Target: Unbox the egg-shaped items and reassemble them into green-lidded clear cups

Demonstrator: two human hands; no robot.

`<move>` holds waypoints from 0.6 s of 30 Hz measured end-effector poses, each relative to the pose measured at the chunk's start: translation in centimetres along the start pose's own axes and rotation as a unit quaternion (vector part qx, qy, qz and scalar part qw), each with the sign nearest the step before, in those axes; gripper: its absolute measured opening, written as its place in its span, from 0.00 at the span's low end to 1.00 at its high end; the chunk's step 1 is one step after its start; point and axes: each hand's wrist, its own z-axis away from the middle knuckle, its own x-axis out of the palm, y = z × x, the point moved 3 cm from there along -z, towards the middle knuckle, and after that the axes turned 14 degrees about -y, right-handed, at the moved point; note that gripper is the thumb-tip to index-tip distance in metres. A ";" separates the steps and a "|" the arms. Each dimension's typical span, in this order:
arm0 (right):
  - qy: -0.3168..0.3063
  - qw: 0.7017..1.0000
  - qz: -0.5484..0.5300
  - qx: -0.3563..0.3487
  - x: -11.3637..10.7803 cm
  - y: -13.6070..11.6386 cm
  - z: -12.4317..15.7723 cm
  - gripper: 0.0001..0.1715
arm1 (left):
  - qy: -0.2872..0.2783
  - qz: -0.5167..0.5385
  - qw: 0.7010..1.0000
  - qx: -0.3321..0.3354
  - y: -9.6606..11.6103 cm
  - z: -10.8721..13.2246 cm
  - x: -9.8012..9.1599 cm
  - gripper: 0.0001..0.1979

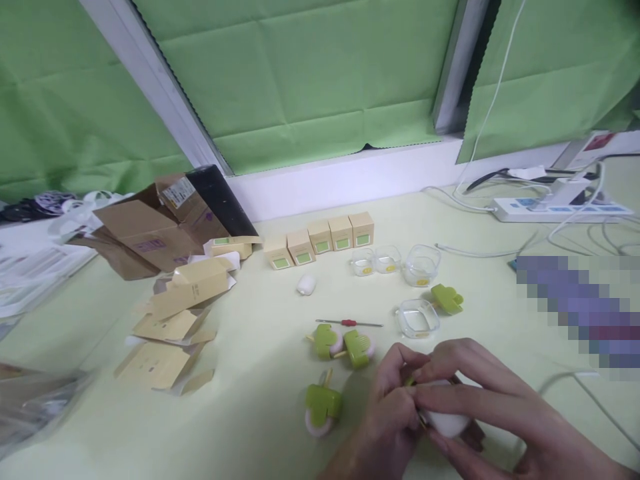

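Both hands meet at the lower right, wrapped round a small white rounded object point(447, 419) with a bit of green showing between the fingers. My left hand point(395, 413) grips its left side; my right hand point(480, 393) covers its top and right side, fingers bent over it. Left of the hands lie green pieces with pale rings and sticks point(323, 403), two of them side by side point(359, 348). A thin tool with a red middle point(349, 323) lies behind these. Beyond the hands are a clear square cup point(419, 319) and another green piece point(447, 299).
Several small boxes point(323, 238) stand in a row at the back, near clear cups point(421, 265) and a white earbud-case-like object point(307, 285). Opened cartons point(190, 287) and a brown box point(150, 233) lie left. A power strip point(565, 210) with cables sits back right.
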 end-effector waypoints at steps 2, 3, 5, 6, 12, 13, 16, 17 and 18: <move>-0.003 1.000 0.001 0.009 0.0 -0.1 0.0 0.23 | -0.001 -0.004 1.000 0.000 0.2 0.0 0.2 0.17; -0.002 1.000 0.002 0.012 -0.1 -0.1 0.0 0.22 | -0.006 -0.001 1.000 0.000 0.3 0.0 0.3 0.17; -0.007 1.000 0.008 0.015 -0.1 -0.3 -0.1 0.21 | -0.011 0.006 1.000 0.003 0.5 0.1 0.5 0.17; -0.010 1.000 0.014 0.016 -0.2 -0.3 -0.1 0.22 | -0.013 0.009 1.000 0.004 0.5 0.1 0.6 0.16; -0.036 0.999 0.023 0.007 -0.1 0.5 0.2 0.31 | -0.019 0.030 0.999 -0.002 0.7 -0.2 0.4 0.16; -0.033 0.999 0.022 0.013 0.0 0.7 0.4 0.32 | -0.024 0.037 0.999 0.001 0.7 -0.3 0.4 0.16; -0.001 0.998 0.025 0.050 -0.2 1.4 1.0 0.37 | -0.018 0.024 1.000 -0.007 1.4 -0.2 0.6 0.17; 0.023 0.997 0.033 0.067 -0.6 1.7 1.2 0.37 | 0.000 -0.002 1.000 -0.012 1.9 -0.1 0.7 0.18; 0.057 0.994 0.046 0.082 -1.1 2.2 1.3 0.35 | 0.027 -0.045 0.998 -0.017 2.7 0.0 0.8 0.19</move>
